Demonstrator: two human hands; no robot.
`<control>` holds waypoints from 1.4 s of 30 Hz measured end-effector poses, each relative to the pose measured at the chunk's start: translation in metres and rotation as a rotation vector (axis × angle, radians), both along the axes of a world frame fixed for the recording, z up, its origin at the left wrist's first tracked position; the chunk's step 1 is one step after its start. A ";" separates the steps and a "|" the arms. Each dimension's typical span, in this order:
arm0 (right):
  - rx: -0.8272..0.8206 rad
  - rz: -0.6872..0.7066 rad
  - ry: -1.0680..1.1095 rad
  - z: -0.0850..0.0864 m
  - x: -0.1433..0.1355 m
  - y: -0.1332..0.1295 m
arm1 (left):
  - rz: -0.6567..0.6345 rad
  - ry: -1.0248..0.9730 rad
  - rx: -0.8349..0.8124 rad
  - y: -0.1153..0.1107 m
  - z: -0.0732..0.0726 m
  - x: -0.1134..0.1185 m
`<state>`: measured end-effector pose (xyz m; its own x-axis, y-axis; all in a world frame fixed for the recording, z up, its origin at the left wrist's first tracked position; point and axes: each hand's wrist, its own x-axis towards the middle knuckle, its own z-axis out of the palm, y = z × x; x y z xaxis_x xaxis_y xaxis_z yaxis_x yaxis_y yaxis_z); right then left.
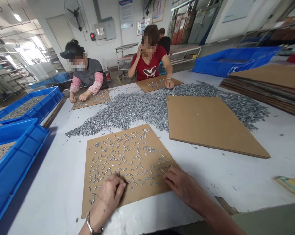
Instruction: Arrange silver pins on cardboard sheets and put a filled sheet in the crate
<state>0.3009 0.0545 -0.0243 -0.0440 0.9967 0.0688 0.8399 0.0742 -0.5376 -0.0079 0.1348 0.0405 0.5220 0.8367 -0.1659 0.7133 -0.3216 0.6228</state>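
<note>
A brown cardboard sheet (pixel 127 193) lies before me, scattered with small, spindle-shaped silver-grey metal pieces (pixel 122 156). Over its lower middle is my left hand (pixel 112 189), fingers curled and thumb against the forefinger; a metal bracelet circles that wrist. My right hand (pixel 178 181) rests at the sheet's lower right, its fingers pressed together and pointing down at the pieces there. What either hand pinches, if anything, is hidden. Behind the sheet spreads a large heap of the same metal pieces (pixel 137 106) on the white table (pixel 60 169).
Right of centre lies a stack of bare cardboard sheets (pixel 206 120); a taller pile (pixel 267 88) stands beyond. Blue trays (pixel 22 150) line the left edge, and another blue tray (pixel 211 67) sits back right. Across the table two people (pixel 151 62) handle pieces on their own sheets.
</note>
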 end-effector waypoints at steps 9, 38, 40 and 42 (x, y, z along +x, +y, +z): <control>-0.057 -0.055 -0.269 0.021 -0.012 0.089 | 0.067 -0.012 0.043 -0.002 -0.002 -0.011; -0.047 0.062 -0.128 0.015 -0.005 0.050 | -0.132 0.052 0.034 0.009 0.005 0.065; 0.010 -0.025 -0.082 0.020 0.008 0.051 | -0.138 0.055 0.057 0.013 0.005 0.070; 0.042 -0.094 -0.078 0.023 0.020 0.052 | -0.173 0.055 0.089 0.017 0.001 0.079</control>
<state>0.3205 0.1060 -0.0015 0.0430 0.9929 0.1106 0.8832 0.0140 -0.4689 0.0711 0.1521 0.0419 0.6514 0.7480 -0.1270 0.6747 -0.4945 0.5479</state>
